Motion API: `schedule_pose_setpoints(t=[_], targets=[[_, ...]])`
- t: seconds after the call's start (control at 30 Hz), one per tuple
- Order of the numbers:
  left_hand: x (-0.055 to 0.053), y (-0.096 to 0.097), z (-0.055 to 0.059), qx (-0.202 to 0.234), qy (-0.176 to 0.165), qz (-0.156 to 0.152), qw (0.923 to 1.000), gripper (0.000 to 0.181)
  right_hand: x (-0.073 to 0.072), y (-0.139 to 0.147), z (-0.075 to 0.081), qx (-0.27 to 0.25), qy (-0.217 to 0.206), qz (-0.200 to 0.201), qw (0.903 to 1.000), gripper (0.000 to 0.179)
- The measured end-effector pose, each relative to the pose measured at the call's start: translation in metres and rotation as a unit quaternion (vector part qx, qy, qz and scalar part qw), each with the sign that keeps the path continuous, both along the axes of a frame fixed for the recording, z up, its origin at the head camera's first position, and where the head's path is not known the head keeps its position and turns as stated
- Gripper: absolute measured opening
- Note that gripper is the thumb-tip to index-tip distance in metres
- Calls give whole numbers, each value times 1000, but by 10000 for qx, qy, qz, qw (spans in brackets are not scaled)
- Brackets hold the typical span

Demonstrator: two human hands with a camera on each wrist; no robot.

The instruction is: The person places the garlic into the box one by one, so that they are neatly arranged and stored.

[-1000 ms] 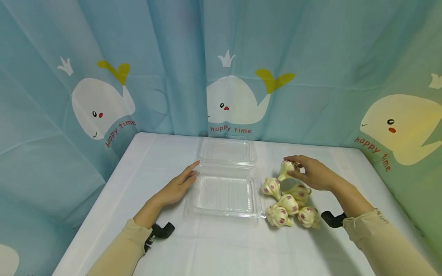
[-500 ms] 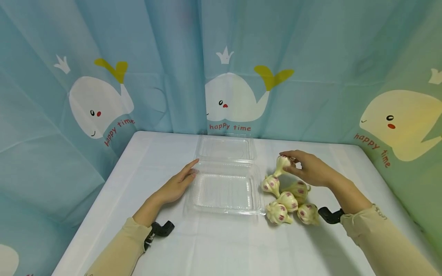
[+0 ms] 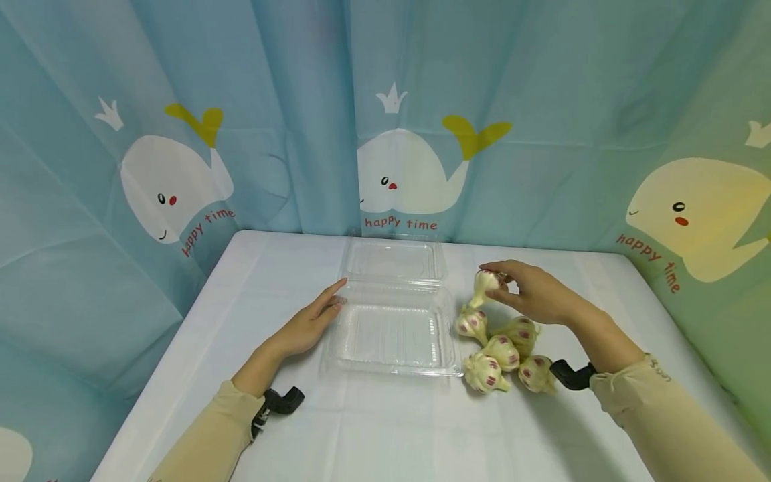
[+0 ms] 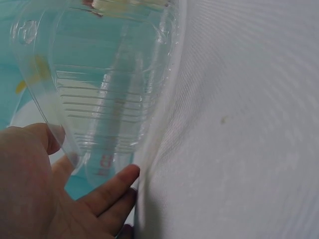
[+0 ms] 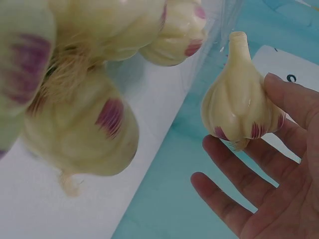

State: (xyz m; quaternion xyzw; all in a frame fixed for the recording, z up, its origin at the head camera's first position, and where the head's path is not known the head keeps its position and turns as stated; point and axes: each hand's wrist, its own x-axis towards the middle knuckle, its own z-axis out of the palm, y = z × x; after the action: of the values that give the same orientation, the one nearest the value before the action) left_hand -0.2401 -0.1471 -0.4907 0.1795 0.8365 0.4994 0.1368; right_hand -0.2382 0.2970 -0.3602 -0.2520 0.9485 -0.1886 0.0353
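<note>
On a white-covered table (image 3: 385, 428) lies an unfolded, clear rectangular plastic box (image 3: 394, 369). At its left, the left hand (image 3: 307, 328), fingers loosely extended, touches it. Rightward, the right hand (image 3: 539, 291) pinches a cream, purple-marked garlic bulb (image 3: 484, 286) with thumb and fingertips, beyond five similar bulbs (image 3: 502, 353).

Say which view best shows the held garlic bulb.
The right wrist view: the garlic bulb appears large, nearly whole, stem to root. The head view shows it small, partly covered by the right hand. The left wrist shows a cropped bulb, which one unclear.
</note>
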Motion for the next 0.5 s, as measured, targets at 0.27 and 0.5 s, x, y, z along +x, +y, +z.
schedule_pose_setpoints(t=[0.27, 0.5], targets=[[0, 1, -2, -21, 1, 26, 10000, 57, 0, -9, 1, -42, -73, 8, 10000, 50], [0, 0, -3, -18, -6, 62, 10000, 56, 0, -20, 3, -66, -70, 98, 9999, 50]])
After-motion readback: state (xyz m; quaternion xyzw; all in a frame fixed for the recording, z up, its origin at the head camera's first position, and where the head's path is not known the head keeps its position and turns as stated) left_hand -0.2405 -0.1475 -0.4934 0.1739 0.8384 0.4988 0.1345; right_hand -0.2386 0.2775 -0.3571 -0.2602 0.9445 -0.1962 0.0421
